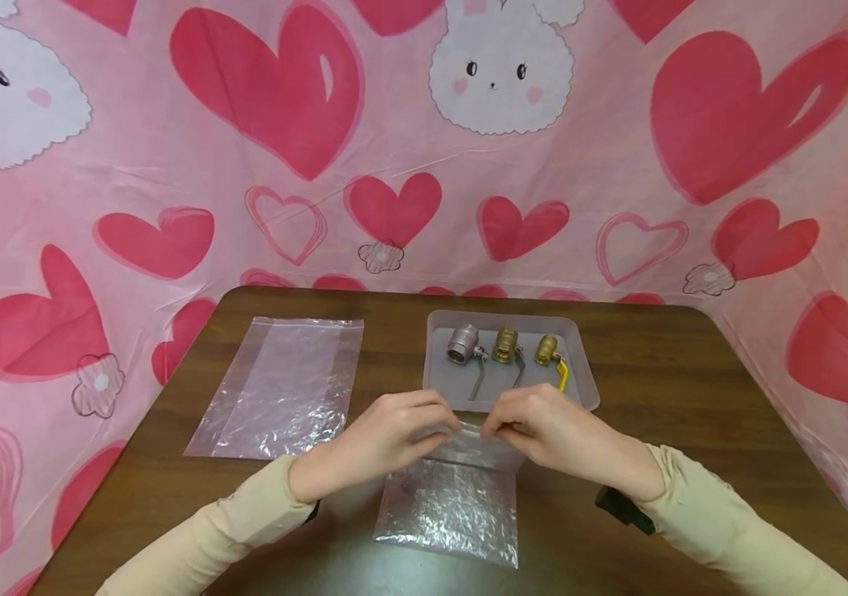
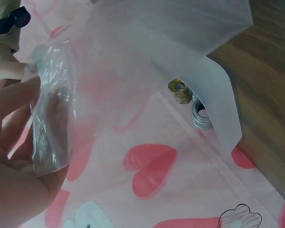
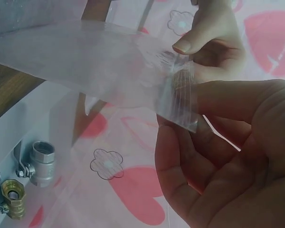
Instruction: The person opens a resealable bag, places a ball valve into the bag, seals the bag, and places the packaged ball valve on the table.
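Note:
A clear zip bag (image 1: 447,513) is held up by its top edge between both hands, its lower part over the table's near side. My left hand (image 1: 394,430) pinches the left part of the zip edge between thumb and fingers. The right part is pinched by my right hand (image 1: 553,430), close to the other. In the right wrist view the ribbed zip strip (image 3: 176,95) runs between the fingertips of both hands. Through the left wrist view, the clear film (image 2: 52,109) shows crinkled against the left fingers. The bag looks flat, with nothing visible inside.
Behind the hands stands a translucent tray (image 1: 585,364) holding a silver ball valve (image 1: 462,343), a brass ball valve (image 1: 505,344) and a smaller one with a yellow lever (image 1: 546,349). Larger clear bags (image 1: 282,389) lie flat at the left of the wooden table (image 1: 662,372). A heart-patterned cloth (image 1: 394,108) hangs around it.

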`<state>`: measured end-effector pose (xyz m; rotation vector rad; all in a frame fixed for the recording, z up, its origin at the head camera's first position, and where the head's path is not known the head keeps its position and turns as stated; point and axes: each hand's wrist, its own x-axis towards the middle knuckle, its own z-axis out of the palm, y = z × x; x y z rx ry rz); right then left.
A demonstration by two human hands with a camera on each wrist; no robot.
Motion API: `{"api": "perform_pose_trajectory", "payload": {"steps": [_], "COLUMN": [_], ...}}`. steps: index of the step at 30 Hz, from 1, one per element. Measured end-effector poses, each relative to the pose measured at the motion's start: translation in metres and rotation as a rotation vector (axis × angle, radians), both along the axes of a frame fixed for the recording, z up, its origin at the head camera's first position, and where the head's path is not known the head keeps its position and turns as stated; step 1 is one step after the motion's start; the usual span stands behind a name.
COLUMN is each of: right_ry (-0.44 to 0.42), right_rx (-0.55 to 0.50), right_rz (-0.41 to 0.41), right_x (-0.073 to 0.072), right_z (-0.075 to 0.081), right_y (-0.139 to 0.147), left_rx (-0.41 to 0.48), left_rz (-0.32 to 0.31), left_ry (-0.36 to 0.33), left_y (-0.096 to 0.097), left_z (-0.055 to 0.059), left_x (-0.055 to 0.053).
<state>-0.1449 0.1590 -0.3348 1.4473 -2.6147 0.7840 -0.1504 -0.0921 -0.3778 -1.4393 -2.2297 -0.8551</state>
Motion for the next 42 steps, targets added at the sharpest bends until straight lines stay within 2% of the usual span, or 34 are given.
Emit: {"api": "perform_pose_trajectory", "payload": {"steps": [3,7,10,21,27,36,42], "right_ry": [0.0,-0.001,-0.014,-0.081,-0.134,-0.021,0.008], "right_rx": [-0.006,-0.009,-0.011,-0.044,-0.065,0.009,0.021], "right_rz": [-0.006,-0.021,-0.029,-0.033,-0.057,0.002,-0.014], "right_x": [0.0,0.0,0.0,0.0,0.0,-0.001,-0.001], "right_z": [-0.001,-0.003,-0.004,-0.009,-0.011,-0.012,-0.012], "right_y": [-0.001,-0.003,-0.004,-0.006,-0.008,-0.007,-0.006], "left_rx": [0.013,0.037,0.042,0.078,0.104,0.115,0.104], "left_rz": [0.023,0.018,0.009,-0.044,-0.071,-0.094,-0.123], "left_ry": [0.006,-0.009,-0.01,0.09,0.076,0.095,0.103], "left_y": [0.0,0.0,0.0,-0.001,-0.001,0.001,0.003], "left_z": [-0.002,-0.005,-0.005,-0.008,-0.009,-0.011,-0.009], "left_x": [-0.001,-0.003,-0.004,-0.004,-0.001,0.002,0.003]}}
